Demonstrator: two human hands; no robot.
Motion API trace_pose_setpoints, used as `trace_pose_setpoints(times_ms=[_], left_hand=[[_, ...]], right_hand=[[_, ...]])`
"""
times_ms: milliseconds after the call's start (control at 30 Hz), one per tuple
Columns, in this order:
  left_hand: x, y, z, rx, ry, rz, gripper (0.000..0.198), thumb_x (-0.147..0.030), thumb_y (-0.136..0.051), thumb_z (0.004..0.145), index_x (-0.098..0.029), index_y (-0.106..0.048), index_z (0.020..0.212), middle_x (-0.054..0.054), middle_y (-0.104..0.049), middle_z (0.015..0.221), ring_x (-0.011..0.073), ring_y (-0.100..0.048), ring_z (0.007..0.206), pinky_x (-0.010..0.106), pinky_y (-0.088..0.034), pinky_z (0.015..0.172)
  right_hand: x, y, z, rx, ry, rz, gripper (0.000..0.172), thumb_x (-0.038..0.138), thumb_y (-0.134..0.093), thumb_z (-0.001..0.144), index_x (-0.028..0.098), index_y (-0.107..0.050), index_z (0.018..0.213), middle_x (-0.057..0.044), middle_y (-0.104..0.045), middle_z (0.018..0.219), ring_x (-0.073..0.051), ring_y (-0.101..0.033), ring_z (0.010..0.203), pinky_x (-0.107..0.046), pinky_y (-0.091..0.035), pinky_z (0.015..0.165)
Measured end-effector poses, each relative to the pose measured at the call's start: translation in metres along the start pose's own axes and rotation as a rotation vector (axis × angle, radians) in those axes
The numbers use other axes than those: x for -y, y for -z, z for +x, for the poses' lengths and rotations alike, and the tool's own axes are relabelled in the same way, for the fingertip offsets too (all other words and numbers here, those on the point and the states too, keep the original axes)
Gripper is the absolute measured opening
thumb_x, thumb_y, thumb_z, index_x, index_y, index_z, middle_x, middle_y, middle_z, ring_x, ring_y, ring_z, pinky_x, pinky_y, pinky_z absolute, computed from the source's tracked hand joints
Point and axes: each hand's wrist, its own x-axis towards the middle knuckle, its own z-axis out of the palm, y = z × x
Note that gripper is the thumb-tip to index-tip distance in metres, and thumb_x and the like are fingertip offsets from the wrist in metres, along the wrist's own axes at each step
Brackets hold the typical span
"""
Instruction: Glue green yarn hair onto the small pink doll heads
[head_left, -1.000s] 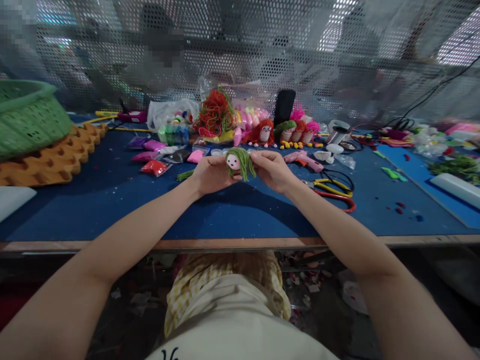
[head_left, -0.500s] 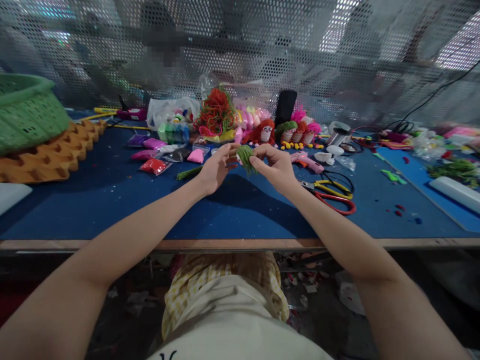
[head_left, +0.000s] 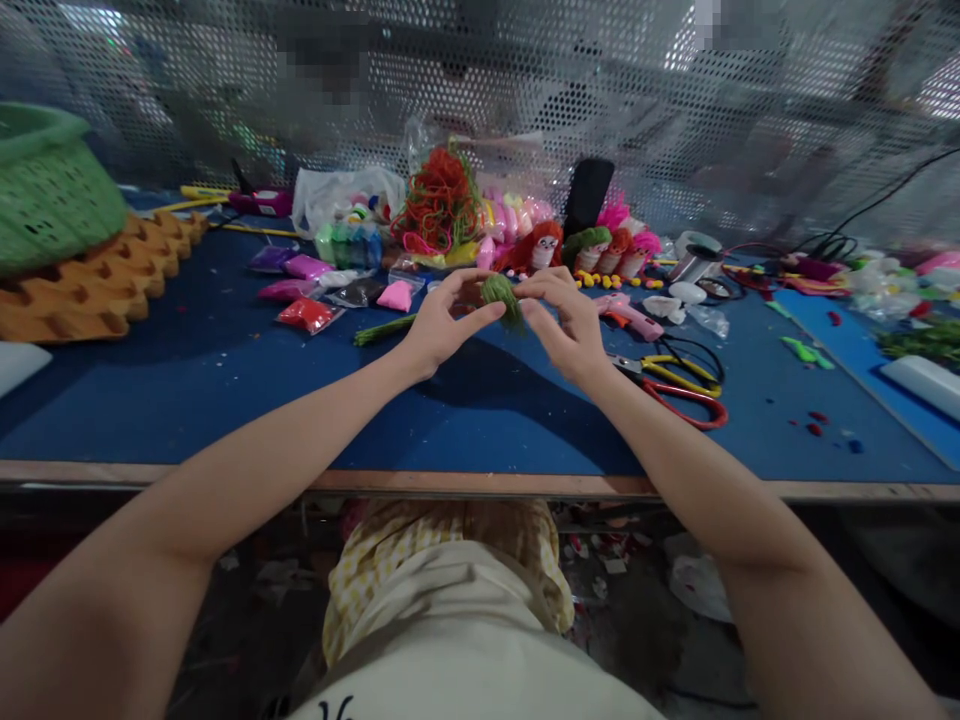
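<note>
Above the blue table, a small piece covered in green yarn (head_left: 500,292) is between my two hands. My left hand (head_left: 450,318) has its thumb and fingers closed round the left side of it. My right hand (head_left: 561,322) is at its right side, thumb and forefinger apart and close to the strands. A bundle of green yarn (head_left: 385,329) lies on the table beside my left hand. Behind my hands stand small dolls with red hair (head_left: 545,247) and green hair (head_left: 591,250).
Red and yellow-handled scissors (head_left: 679,388) and a pink glue gun (head_left: 630,315) lie to the right. Small coloured packets (head_left: 307,314) lie left of my hands. A green basket (head_left: 56,200) rests on an orange egg tray (head_left: 97,290). Tangled red yarn (head_left: 441,200) is at the back.
The yarn piece has turned so its white face part no longer shows. My left thumb now presses on it, and my right fingers have moved slightly away. The view has shifted a little.
</note>
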Motion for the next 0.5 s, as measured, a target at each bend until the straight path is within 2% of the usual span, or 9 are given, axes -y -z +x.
trace_pose_setpoints(times_ms=[133,233,500], left_hand=[[0.0011,-0.0002,-0.0001,-0.04,0.015,0.011,0.045,-0.045,-0.081,0.075,-0.023,-0.064,0.11,0.005,-0.074,0.109,0.0205,-0.067,0.104,0.036,-0.05,0.095],[0.0041,0.0002,0.0002,-0.078,0.022,0.009,0.045,-0.044,-0.081,0.075,-0.023,-0.065,0.111,0.004,-0.073,0.108,0.0199,-0.067,0.102,0.036,-0.049,0.095],[0.0074,-0.0001,0.0014,-0.162,0.035,0.006,0.044,-0.045,-0.084,0.07,-0.023,-0.067,0.104,0.002,-0.071,0.096,0.0176,-0.065,0.093,0.032,-0.05,0.085]], right_hand=[[0.0038,0.0022,-0.0033,-0.051,0.015,0.029,0.038,0.043,-0.04,0.103,0.03,-0.075,0.107,-0.004,-0.075,0.103,-0.023,-0.061,0.102,-0.047,-0.047,0.098],[0.0058,0.0028,-0.0047,-0.024,0.085,-0.044,0.043,0.044,-0.035,0.104,0.033,-0.073,0.122,-0.003,-0.075,0.111,-0.024,-0.06,0.107,-0.049,-0.045,0.103],[0.0016,0.0018,-0.0078,0.044,0.157,-0.233,0.046,0.041,-0.033,0.104,0.033,-0.067,0.134,-0.002,-0.072,0.125,-0.027,-0.056,0.116,-0.052,-0.044,0.105]])
